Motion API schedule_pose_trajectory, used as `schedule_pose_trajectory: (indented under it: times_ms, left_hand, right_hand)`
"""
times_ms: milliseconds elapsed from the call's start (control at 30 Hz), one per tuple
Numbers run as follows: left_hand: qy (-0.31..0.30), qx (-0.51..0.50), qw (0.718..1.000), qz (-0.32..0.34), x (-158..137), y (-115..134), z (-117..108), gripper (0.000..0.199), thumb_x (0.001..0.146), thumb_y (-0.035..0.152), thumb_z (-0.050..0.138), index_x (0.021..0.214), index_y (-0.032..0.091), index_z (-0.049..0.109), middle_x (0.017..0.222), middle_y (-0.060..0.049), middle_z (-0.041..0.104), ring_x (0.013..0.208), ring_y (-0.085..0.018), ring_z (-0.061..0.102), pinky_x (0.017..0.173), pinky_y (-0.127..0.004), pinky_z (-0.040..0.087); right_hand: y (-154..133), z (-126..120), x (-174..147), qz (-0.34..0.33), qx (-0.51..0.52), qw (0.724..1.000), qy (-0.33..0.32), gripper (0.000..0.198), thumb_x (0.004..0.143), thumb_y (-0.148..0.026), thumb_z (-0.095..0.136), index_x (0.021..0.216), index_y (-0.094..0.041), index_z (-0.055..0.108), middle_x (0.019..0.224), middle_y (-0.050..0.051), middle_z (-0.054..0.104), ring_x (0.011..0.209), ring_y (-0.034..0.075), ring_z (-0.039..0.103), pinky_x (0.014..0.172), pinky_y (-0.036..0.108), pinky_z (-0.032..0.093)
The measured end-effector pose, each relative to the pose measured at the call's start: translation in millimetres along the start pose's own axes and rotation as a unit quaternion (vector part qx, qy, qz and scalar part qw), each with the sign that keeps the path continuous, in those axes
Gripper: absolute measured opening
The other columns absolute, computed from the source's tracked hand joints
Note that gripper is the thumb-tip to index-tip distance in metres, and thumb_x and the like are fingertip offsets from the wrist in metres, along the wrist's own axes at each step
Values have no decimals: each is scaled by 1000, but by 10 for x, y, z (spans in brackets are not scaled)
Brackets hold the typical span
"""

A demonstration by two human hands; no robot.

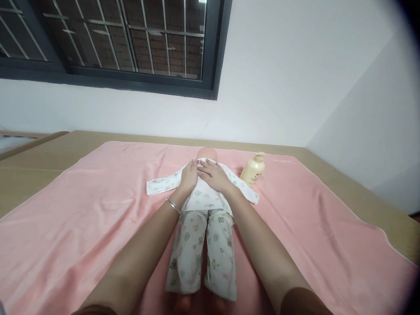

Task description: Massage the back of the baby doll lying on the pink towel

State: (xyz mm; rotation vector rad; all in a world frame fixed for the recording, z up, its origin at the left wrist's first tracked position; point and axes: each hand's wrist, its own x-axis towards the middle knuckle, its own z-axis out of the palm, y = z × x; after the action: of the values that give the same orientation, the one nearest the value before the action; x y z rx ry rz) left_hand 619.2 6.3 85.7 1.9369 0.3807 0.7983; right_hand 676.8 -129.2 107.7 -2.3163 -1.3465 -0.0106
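A baby doll (206, 154) in a white printed top (205, 199) and matching printed trousers (220, 249) lies with its head at the far end and its feet towards me. Its sleeves stretch out to both sides. On the left of its upper body rests my left hand (189, 176), fingers extended and close together; a silver bracelet (173, 205) circles that wrist. My right hand (215, 175) lies flat beside it on the top, fingers spread and pointing up and left. The fingertips of both hands come close together below the doll's head. Neither hand grasps anything.
Beneath the doll spreads a wrinkled pink sheet (108, 210) on a wooden surface (82, 140). A pale yellow pump bottle (253, 170) stands right of the doll, near its sleeve. White walls (278, 78) and a dark-framed barred window (138, 81) are behind.
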Motion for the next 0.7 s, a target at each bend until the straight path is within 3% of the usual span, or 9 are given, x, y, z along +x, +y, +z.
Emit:
schedule_pose_trajectory:
  times_ms: [100, 167, 333, 400, 467, 600, 700]
  left_hand:
    - [3, 7, 1000, -6, -3, 0, 4, 62, 107, 51, 24, 115, 13, 72, 128, -16, 71, 125, -27, 63, 113, -38, 42]
    - [0, 12, 1000, -5, -1, 4, 8, 61, 107, 50, 24, 115, 13, 71, 127, -16, 71, 124, -26, 63, 113, -38, 42]
    - [-14, 21, 1000, 3, 6, 7, 16, 61, 108, 47, 22, 117, 11, 70, 130, -17, 70, 126, -26, 62, 114, -38, 41]
    - [-12, 9, 1000, -7, 3, 6, 20, 64, 108, 50, 20, 120, 11, 70, 132, -17, 69, 128, -26, 61, 114, -38, 41]
    - [-9, -9, 1000, -17, -2, 5, 26, 66, 107, 52, 20, 122, 11, 69, 133, -17, 68, 129, -25, 61, 115, -36, 40]
    - [-6, -38, 999, -22, -5, 1, 35, 65, 107, 52, 20, 124, 10, 68, 136, -18, 67, 131, -24, 60, 115, -36, 40]
    - [-2, -48, 999, -20, -11, 1, 37, 67, 107, 53, 19, 125, 10, 67, 136, -19, 66, 131, -24, 60, 114, -36, 41]
  right_hand:
    - [247, 33, 28, 8, 45, 997, 58, 46, 108, -38, 35, 146, -26, 59, 161, 3, 42, 153, 18, 30, 127, 41, 18]
    - [256, 23, 26, 34, 40, 996, 65, 49, 108, -35, 34, 148, -21, 57, 161, 6, 41, 153, 19, 32, 126, 38, 21]
    - [-140, -28, -27, 227, -59, 972, 16, 66, 108, -39, 28, 156, 6, 35, 161, 29, 33, 152, 35, 31, 122, 48, 26]
    - [-311, -24, -58, 249, -93, 964, -7, 73, 108, -42, 27, 156, 13, 26, 160, 35, 27, 153, 41, 26, 122, 51, 24]
    - [-400, -9, -76, 185, -110, 976, -17, 69, 107, -39, 32, 159, 6, 27, 163, 32, 22, 154, 42, 21, 123, 52, 21]
    - [-257, 5, -39, 13, -76, 997, -14, 52, 104, -27, 39, 154, -21, 49, 168, 10, 28, 157, 33, 19, 126, 53, 13]
    - [0, -11, 13, -1, -26, 1000, -6, 48, 107, -32, 34, 151, -26, 53, 167, 4, 32, 157, 24, 20, 127, 47, 13]
